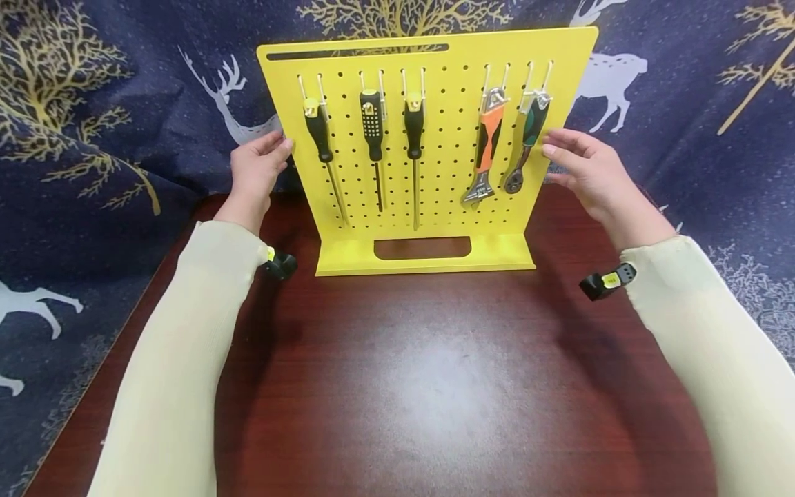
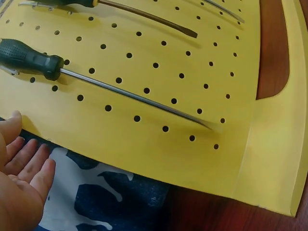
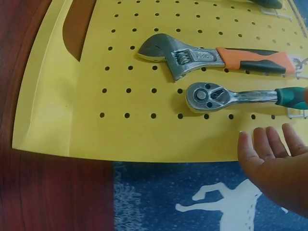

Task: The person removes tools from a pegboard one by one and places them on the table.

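A yellow pegboard stands upright on the table, with tools hung on its hooks. From the left come a screwdriver with a dark handle, a black-handled screwdriver with a dotted grip and another screwdriver. To the right hang an orange-and-black adjustable wrench and a green-handled ratchet wrench. My left hand is at the board's left edge, fingers loosely spread, thumb overlapping the edge. At the right edge, beside the ratchet, is my right hand, fingers relaxed and apart.
The dark red wooden table extends in front of the pegboard. Close behind hangs a blue cloth printed with deer and golden trees. The board's base lip has a long slot above it.
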Demonstrator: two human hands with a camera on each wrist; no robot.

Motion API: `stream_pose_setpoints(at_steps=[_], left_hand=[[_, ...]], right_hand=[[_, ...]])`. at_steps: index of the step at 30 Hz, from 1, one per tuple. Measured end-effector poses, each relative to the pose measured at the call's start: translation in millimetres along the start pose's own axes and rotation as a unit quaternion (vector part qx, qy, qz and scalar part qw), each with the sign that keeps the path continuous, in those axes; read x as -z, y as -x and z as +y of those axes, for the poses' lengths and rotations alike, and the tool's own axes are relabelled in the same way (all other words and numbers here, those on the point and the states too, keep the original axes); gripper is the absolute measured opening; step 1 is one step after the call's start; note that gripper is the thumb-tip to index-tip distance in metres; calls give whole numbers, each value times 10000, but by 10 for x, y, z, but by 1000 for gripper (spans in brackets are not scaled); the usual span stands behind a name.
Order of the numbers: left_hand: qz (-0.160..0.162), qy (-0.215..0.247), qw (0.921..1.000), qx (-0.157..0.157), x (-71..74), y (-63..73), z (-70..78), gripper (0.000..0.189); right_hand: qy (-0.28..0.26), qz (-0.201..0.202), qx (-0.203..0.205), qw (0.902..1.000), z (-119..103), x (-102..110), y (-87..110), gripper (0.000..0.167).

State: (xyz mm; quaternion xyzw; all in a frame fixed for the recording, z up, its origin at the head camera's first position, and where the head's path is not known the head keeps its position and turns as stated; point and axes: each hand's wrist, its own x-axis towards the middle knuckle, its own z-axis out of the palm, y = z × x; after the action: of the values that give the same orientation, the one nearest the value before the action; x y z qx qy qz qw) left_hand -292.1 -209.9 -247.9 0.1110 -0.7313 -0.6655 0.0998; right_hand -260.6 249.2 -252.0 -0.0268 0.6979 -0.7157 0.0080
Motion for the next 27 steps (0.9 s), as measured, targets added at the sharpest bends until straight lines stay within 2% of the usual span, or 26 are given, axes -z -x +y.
stream_pose_setpoints(at_steps=[5, 12, 14, 19, 22, 27], left_hand=[[-7, 402, 9992, 65, -25, -29, 3, 49], [138, 447, 9989, -3, -85, -61, -8, 44], [197, 508, 9985, 9, -97, -72, -13, 43], [250, 405, 9989, 34, -107, -108, -32, 42], [243, 199, 9995, 2, -103, -128, -43, 42], [251, 33, 9997, -15, -96, -129, -57, 42]], right_hand=[[-351, -69, 165, 9992, 16, -45, -72, 50], [-519, 6, -11, 9987, -33, -113, -150, 61], [-637, -31, -2, 9980, -38, -128, -161, 52], [-916, -196, 170, 9955, -3, -162, -179, 14], [-1046, -255, 256, 9939, 38, -183, -187, 8], [-1419, -233, 451, 9886, 128, -215, -200, 7]])
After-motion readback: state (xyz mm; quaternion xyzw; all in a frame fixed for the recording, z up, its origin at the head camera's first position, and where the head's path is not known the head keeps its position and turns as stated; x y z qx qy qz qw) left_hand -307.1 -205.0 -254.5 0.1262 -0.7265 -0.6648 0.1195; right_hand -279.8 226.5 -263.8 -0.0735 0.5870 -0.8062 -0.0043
